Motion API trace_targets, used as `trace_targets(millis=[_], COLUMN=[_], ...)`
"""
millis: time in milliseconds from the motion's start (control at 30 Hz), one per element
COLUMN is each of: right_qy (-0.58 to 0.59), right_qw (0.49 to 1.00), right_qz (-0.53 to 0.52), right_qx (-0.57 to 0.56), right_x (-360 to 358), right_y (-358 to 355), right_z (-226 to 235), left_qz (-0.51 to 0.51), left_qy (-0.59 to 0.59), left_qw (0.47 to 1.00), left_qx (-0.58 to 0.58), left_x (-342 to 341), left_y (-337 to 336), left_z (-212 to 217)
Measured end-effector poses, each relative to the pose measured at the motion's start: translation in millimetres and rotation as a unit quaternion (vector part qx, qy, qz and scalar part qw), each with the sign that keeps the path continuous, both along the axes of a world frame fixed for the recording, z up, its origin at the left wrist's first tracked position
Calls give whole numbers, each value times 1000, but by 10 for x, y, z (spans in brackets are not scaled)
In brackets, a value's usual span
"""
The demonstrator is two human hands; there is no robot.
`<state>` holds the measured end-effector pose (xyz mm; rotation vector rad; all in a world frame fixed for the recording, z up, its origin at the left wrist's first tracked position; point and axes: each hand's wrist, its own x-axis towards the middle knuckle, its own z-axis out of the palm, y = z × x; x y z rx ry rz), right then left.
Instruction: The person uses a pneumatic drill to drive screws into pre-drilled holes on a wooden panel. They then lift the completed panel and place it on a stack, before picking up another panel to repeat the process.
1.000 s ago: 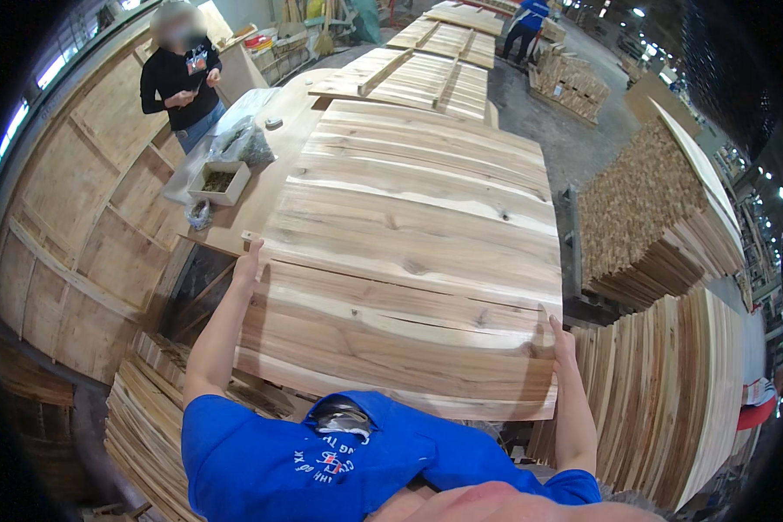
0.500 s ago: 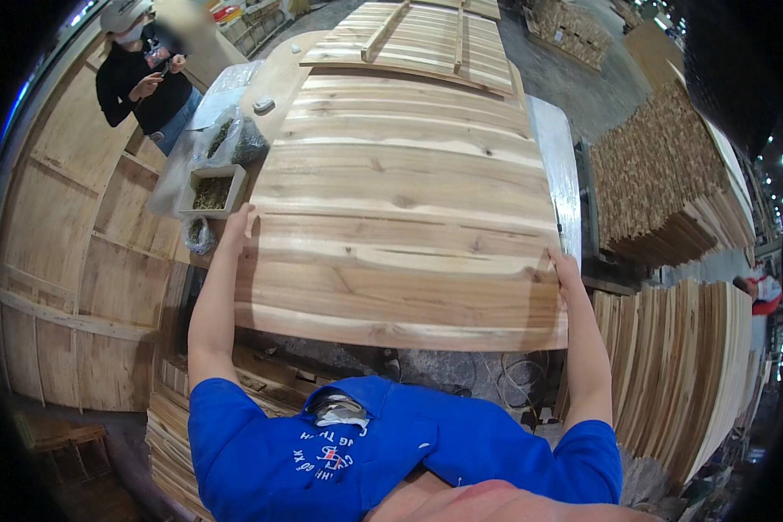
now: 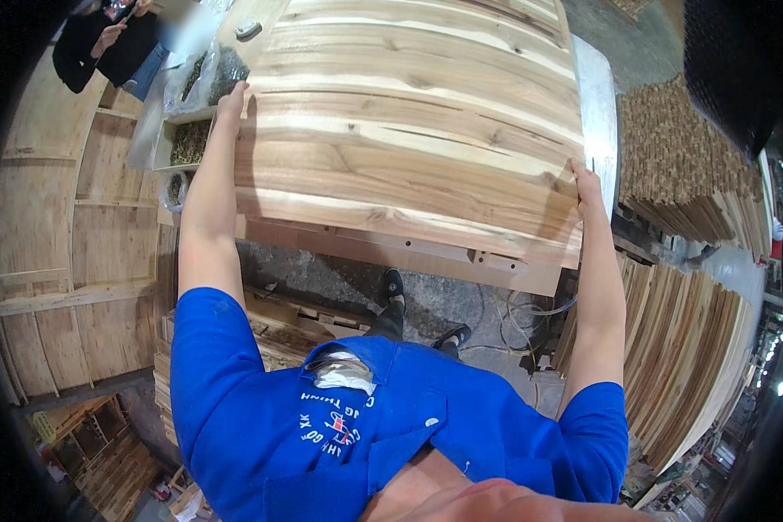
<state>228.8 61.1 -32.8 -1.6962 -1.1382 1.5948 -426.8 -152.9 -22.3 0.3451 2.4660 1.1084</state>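
A wide light-brown wooden panel (image 3: 400, 96) of glued strips, streaked with dark knots, lies in front of me. My left hand (image 3: 232, 104) is closed around its left edge, the thumb lying along the top. At the right edge my right hand (image 3: 586, 184) grips the same panel, its fingers partly hidden. Both arms are stretched forward. Under the panel's near edge shows a wooden board with several small holes (image 3: 426, 248).
Left of the panel stand a white tray (image 3: 161, 150) of dark shreds and clear plastic bags (image 3: 202, 80). A person in black (image 3: 117, 43) stands at far left. Stacked boards (image 3: 670, 339) rise at right. A hose (image 3: 518, 326) lies on the floor near my feet.
Both hands and the panel have moved forward, away from me, past the tray. My view has tilted down, so my feet and the holed board beneath the panel now show.
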Motion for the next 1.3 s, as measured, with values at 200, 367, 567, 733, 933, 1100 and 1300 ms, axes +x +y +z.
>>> trace_targets(millis=[200,367,567,733,933,1100,1300], right_qy=[-384,-420,-195,-176,-294,-535,-464], right_qw=[881,802,956,974,938,663,847], right_qz=[157,208,47,20,52,124,185], right_qx=[226,370,214,143,177,508,181], right_x=[84,163,155,187,346,121,333], right_y=[327,278,-1051,-938,-712,-564,-695], right_z=[68,182,-286,-280,-463,-82,-266], left_qz=[-192,-230,-134,-123,-122,-222,-152], left_qy=[243,247,204,170,122,325,146], left_qw=[928,901,948,968,983,852,926], left_qx=[-206,-273,-202,-136,-63,-345,-314], left_x=[31,-51,455,258,213,721,880], left_y=[327,-48,-559,-734,-575,-135,-166], left_z=[118,32,-280,-337,-264,258,-101])
